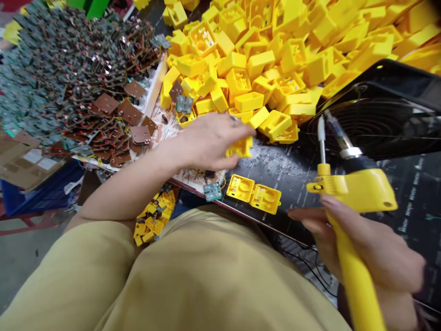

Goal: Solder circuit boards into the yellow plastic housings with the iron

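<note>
Far left of the open, two-halved yellow plastic case (254, 193), a brown cardboard box (19, 168) bearing pale labels, unreadable here, sits in a blue plastic crate (34, 200). Nearer to the case, and beyond it, rises a spiky heap of thin circuit boards (76, 69), grey-green and smooth brown with red specks, bordered by a pale straight-edged strip (155, 89). Lower left of the case, small glossy yellow plastic pieces (155, 220) lie heaped below the left forearm, which blocks part of the view. Mustard-coloured matte cloth (193, 276) fills the area in front.

Immediately left of the case lies a small square grey-green circuit board (212, 191) near a thin wire. Just beyond, the left hand (213, 138) curls over a blurred yellow plastic box (243, 149); whether its grip is closed on that cannot be told. Behind, hollow boxy yellow housings (248, 64) form a tumbled pile. The black surface (272, 158) under the case is dusted with pale powder and carries repeated small white print, too small to read surely.

Right of the case, the right hand (375, 248) has its grip clamped on a yellow plastic pistol-shaped tool (354, 188) with a pale-tipped metal rod. Behind the tool stands a glossy black housing (372, 119) with concentric rings.
</note>
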{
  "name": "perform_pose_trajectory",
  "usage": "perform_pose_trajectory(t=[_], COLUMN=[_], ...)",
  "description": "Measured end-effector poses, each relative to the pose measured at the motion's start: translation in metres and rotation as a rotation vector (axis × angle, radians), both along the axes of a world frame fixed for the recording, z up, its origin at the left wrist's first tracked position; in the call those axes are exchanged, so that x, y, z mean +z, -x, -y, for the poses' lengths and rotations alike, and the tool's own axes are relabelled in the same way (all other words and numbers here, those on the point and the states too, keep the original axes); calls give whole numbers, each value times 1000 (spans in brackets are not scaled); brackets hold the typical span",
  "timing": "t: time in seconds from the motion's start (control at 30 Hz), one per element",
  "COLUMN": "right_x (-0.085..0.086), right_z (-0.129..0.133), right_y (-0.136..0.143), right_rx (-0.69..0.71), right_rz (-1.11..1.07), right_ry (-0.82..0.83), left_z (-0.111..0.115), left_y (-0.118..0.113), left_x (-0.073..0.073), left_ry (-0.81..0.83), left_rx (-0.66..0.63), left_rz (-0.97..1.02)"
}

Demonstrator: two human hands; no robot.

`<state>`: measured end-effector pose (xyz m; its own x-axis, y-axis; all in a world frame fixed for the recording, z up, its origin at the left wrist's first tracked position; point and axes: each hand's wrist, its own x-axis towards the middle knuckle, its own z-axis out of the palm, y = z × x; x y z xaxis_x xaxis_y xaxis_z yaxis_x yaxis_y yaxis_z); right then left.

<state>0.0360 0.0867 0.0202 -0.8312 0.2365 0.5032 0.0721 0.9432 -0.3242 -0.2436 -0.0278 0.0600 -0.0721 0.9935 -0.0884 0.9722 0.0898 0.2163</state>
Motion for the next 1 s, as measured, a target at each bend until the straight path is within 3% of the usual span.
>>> perform_pose_trajectory(t=[0.07,0.13,0.17,0.27,0.33,0.47,0.57,0.63,0.73,0.83,0.9,1.0], right_x=[-2,-2,-2,1,2,1,-5,-7,-7,-7,-9,-14], right_z=[1,-1,-3,-11,-14,-12,-11,-11,-14,-15,-15,-17], right_y=[6,11,12,21,35,78,98,100,99,102,107,107], right_rx=[-5,2,11,58,127,241,274,283,278,307,313,269], right_rz=[-24,-24,-17,19,39,68,131,179,175,124,129,158], right_ry=[-120,-151,-117,24,16,-114,-140,-140,-152,-124,-103,-121], left_z=[-3,2,7,24,30,27,26,29,32,27,24,30], left_y=[-3,1,5,20,25,25,28,33,38,37,34,28], left_x=[-2,0,2,4,-2,-19,-18,-7,10,13,6,-14], left_ry=[58,56,23,-80,-46,100,98,-22,-387,-637,-632,-499], left_rx=[-245,-294,-215,192,346,357,353,411,485,457,436,454], left_rz=[91,173,194,140,23,-168,-74,56,273,448,555,703])
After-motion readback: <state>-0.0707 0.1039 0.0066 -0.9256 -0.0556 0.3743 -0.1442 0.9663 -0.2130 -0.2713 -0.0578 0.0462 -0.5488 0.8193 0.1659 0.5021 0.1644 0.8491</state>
